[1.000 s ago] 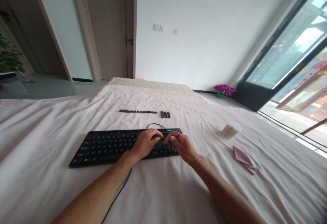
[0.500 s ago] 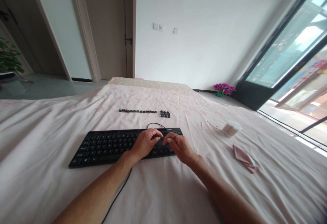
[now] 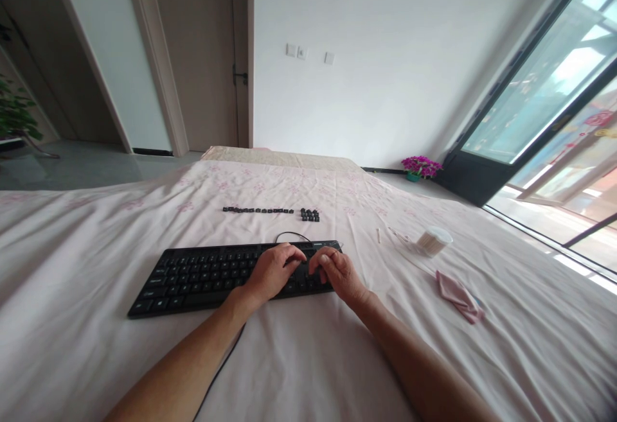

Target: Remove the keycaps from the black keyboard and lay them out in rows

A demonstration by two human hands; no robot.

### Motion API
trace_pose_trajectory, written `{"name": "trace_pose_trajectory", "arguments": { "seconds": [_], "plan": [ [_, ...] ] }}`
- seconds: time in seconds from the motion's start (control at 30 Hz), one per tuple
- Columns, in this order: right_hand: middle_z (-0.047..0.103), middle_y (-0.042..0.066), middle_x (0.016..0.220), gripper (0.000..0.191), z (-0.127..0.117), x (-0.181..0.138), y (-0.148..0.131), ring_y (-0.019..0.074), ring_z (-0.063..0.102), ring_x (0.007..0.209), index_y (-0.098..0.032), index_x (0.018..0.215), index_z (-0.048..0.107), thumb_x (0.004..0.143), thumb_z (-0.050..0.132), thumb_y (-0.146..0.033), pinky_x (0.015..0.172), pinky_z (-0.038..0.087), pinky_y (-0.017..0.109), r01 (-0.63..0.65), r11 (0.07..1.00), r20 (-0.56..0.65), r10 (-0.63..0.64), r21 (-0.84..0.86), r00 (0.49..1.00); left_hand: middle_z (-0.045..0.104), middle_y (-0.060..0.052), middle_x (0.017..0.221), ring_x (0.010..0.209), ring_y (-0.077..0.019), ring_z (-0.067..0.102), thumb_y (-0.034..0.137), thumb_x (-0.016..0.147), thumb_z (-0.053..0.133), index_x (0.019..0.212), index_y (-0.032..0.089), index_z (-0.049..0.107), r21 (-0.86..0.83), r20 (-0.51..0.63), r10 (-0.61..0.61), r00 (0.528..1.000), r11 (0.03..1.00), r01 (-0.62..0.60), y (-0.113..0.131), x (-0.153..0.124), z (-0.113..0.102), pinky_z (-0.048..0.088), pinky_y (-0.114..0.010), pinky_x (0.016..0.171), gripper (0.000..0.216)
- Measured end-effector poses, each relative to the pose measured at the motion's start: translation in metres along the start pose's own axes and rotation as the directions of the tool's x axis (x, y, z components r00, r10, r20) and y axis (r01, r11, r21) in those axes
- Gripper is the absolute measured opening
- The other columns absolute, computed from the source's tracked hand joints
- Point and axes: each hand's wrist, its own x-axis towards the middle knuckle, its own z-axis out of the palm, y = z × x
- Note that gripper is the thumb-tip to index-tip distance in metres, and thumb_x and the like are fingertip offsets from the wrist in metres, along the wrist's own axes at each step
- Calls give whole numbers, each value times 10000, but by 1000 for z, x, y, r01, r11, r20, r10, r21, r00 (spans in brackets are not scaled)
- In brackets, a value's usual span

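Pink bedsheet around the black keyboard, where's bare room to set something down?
Free: the pink bedsheet left of the black keyboard, and between it and the row of loose black keycaps. Crowded: right, by the cotton swab tub and folded pink cloth.

Both forearms are stretched forward, converging; the left hand (image 3: 274,272) is laid palm down, fingers curled; the right hand (image 3: 339,272) is held alongside, fingertips bent downward.

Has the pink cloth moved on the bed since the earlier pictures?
No. The cloth lies at the same spot beside the swab jar, right of the keyboard; only the camera shifted slightly.
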Motion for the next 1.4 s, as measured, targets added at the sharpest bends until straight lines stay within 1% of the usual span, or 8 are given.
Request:
{"name": "trace_pose_trajectory", "arguments": {
  "seconds": [0.1,0.3,0.77,0.97,1.1,1.17,1.27,1.4],
  "plan": [
    [601,22,757,442,-1,-1,1,85,493,489,-176,769,600,956,311,-453,525,415,228,4,1000,-10,-4,-16,1000,659,-9,891,851,-162,599,137,805,517,871,235,668,21,24,6,1000,1000,-6,1,-1,0,445,-253,784,192],
    [586,12,734,411,1,5,-9,104,525,576,-190,744,597,958,327,-414,624,437,234,111,980,125,-91,-166,988,649,8,822,837,-177,577,221,750,631,750,244,669,94,143,73,987,992,-87,3,1,1,414,-262,773,44],
    [572,31,685,405,11,-4,2,136,530,598,-199,729,569,958,319,-420,602,446,269,109,993,-113,-114,-46,987,631,12,796,801,-178,565,335,793,643,727,227,610,216,151,77,985,970,-109,5,4,14,341,-288,741,131],
    [589,42,722,389,13,-4,-1,123,489,538,-201,759,576,963,310,-399,556,443,271,104,994,-207,-105,-17,973,609,7,820,791,-156,563,321,879,523,764,207,579,103,127,87,988,990,-100,10,3,10,366,-264,729,171],
    [611,37,772,346,14,-1,-2,114,511,559,-194,854,624,964,330,-339,576,446,261,184,981,-155,-191,-55,969,602,4,839,792,-156,560,274,858,536,794,196,574,22,111,49,993,998,-52,6,5,8,396,-255,717,108],
    [624,39,809,313,12,-1,-3,121,536,605,-198,927,629,962,332,-291,611,453,265,239,966,-138,-252,-102,958,609,4,859,807,-157,564,219,823,559,837,198,582,-29,107,37,994,999,-34,3,6,8,413,-254,721,35],
    [649,46,859,256,4,1,-9,160,570,759,-210,971,628,941,375,-231,750,447,313,328,896,-121,-377,-299,918,624,-1,930,825,-150,579,121,760,566,955,209,589,-124,71,-1,997,992,10,1,6,9,442,-260,764,215],
    [654,60,874,233,-6,8,-19,201,556,895,-206,1036,616,920,415,-189,835,410,344,292,781,-60,-387,-552,920,623,-16,941,807,-138,601,70,710,572,1063,209,578,-243,-18,-127,992,963,119,-2,7,10,480,-255,759,379]
  ]
}}
